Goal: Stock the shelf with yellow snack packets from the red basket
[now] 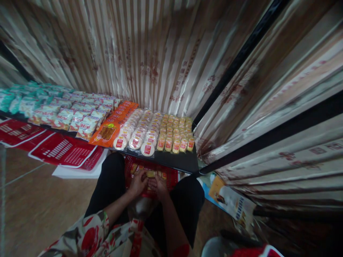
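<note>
A red plastic basket (174, 175) sits between my knees, partly under the shelf edge, with several small yellow wrapped snacks (137, 167) in it. My left hand (138, 182) and my right hand (157, 185) meet over the basket, fingers curled in towards each other. Between their fingertips is a yellow wrapped snack (150, 174), gripped from both sides. My fingers cover part of it, and the image is too dim to read its label.
Just ahead, a black shelf (184, 160) bears rows of yellow wrapped snacks (176, 145), round white wrapped snacks (147, 148), an orange packet (111, 126) and white bags (88, 125). Red baskets (66, 148) stand at left. Black metal poles (235, 59) and a striped curtain (150, 53) enclose the right and back.
</note>
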The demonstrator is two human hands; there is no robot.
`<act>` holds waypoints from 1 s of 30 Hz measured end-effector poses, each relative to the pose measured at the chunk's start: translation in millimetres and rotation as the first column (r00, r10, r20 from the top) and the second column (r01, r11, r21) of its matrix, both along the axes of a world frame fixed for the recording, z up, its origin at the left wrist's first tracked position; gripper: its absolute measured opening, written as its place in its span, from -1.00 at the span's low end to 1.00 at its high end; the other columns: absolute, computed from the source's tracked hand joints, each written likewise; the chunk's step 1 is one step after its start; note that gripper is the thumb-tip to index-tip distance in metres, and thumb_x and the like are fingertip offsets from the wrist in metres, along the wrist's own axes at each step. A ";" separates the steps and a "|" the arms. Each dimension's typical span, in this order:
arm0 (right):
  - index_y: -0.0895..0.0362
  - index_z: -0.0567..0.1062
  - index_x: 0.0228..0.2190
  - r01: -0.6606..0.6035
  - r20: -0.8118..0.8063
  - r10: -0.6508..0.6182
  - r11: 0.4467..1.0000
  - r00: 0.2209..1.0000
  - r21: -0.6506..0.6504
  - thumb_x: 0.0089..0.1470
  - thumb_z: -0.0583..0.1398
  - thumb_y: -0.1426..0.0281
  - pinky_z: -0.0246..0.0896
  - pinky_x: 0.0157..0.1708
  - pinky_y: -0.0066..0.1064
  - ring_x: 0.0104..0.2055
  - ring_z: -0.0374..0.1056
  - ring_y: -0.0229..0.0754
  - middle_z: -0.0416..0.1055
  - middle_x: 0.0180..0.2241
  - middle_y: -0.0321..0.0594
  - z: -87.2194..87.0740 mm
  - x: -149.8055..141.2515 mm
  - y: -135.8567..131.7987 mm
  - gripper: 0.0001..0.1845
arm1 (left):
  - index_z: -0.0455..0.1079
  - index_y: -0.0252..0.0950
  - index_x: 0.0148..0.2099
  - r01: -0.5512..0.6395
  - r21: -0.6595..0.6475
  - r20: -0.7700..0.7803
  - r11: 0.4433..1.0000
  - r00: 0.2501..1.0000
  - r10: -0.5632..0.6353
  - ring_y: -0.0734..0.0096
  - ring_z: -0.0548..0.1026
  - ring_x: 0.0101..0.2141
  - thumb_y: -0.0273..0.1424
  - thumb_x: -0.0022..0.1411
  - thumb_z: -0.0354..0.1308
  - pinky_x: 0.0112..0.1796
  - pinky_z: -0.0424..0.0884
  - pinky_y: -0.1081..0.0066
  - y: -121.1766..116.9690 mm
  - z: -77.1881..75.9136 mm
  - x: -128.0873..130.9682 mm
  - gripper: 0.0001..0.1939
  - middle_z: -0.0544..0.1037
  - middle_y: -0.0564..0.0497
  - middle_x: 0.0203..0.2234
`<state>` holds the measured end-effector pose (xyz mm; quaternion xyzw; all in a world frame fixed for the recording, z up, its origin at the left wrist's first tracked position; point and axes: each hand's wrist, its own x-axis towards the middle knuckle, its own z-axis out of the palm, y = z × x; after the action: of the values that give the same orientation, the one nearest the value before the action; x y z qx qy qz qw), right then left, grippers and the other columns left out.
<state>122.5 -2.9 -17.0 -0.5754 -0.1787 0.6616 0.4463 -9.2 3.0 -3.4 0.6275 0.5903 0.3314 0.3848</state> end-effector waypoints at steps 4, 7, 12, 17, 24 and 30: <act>0.11 0.44 -0.41 -0.012 -0.073 0.008 0.999 0.997 -0.048 -0.17 0.26 0.02 0.33 -0.47 -0.43 -0.49 0.42 -0.24 0.49 -0.49 -0.20 7.5 -0.6 -2.2 -0.58 | 0.37 -0.25 -0.12 0.033 0.047 0.018 0.998 0.999 -0.034 0.31 0.41 -0.10 -0.58 0.01 0.05 -0.04 0.32 0.25 -7.1 1.7 -1.5 -0.66 0.45 -0.04 -0.19; 0.10 0.44 -0.40 -0.008 -0.084 0.006 1.000 0.996 -0.017 -0.23 0.30 0.04 0.33 -0.47 -0.43 -0.49 0.42 -0.24 0.50 -0.43 -0.21 9.5 -1.1 -3.3 -0.57 | 0.37 -0.25 -0.12 0.048 0.078 0.010 0.996 0.999 -0.049 0.29 0.37 -0.05 -0.60 0.00 0.03 0.00 0.30 0.23 -11.3 1.0 -2.1 -0.63 0.43 -0.06 -0.14; 0.07 0.48 -0.32 0.018 -0.098 -0.011 0.998 0.995 0.067 -0.32 0.33 0.08 0.31 -0.45 -0.43 -0.36 0.43 -0.18 0.51 -0.31 -0.20 11.8 -1.1 -3.7 -0.51 | 0.39 -0.23 -0.09 0.046 0.112 -0.023 0.993 0.999 -0.044 0.29 0.32 0.02 -0.61 -0.01 0.02 0.06 0.25 0.21 -14.9 -1.3 -1.7 -0.60 0.38 -0.07 -0.06; 0.07 0.49 -0.25 0.010 -0.061 -0.006 0.997 0.998 0.078 -0.37 0.32 0.13 0.26 -0.51 -0.45 -0.35 0.40 -0.16 0.49 -0.26 -0.18 10.7 -1.2 -3.6 -0.45 | 0.43 -0.22 -0.10 0.047 0.134 -0.064 0.990 0.997 -0.039 0.27 0.31 0.03 -0.58 0.04 0.00 0.06 0.25 0.18 -16.9 -5.1 -0.7 -0.62 0.37 -0.08 -0.04; 0.07 0.47 -0.31 0.022 -0.067 -0.016 0.996 0.998 0.091 -0.39 0.32 0.20 0.25 -0.50 -0.42 -0.41 0.38 -0.17 0.49 -0.35 -0.24 9.0 -3.9 -3.7 -0.52 | 0.43 -0.24 -0.12 0.026 0.145 -0.075 0.989 0.997 -0.015 0.28 0.31 0.02 -0.59 0.04 -0.03 0.06 0.26 0.18 -17.7 -4.8 0.6 -0.62 0.37 -0.08 -0.02; 0.05 0.48 -0.33 0.002 -0.036 0.002 0.995 0.999 0.100 -0.38 0.30 0.21 0.25 -0.46 -0.38 -0.36 0.40 -0.11 0.50 -0.33 -0.23 10.1 -3.5 -2.8 -0.57 | 0.43 -0.24 -0.12 0.028 0.152 -0.082 0.988 0.997 -0.016 0.29 0.32 0.02 -0.59 0.05 -0.04 0.06 0.26 0.18 -18.1 -3.3 0.4 -0.62 0.38 -0.07 -0.03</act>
<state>118.9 -5.8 -6.9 -0.5404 -0.2034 0.6622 0.4776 -8.8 -15.1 -6.7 0.6743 0.5713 0.3459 0.3152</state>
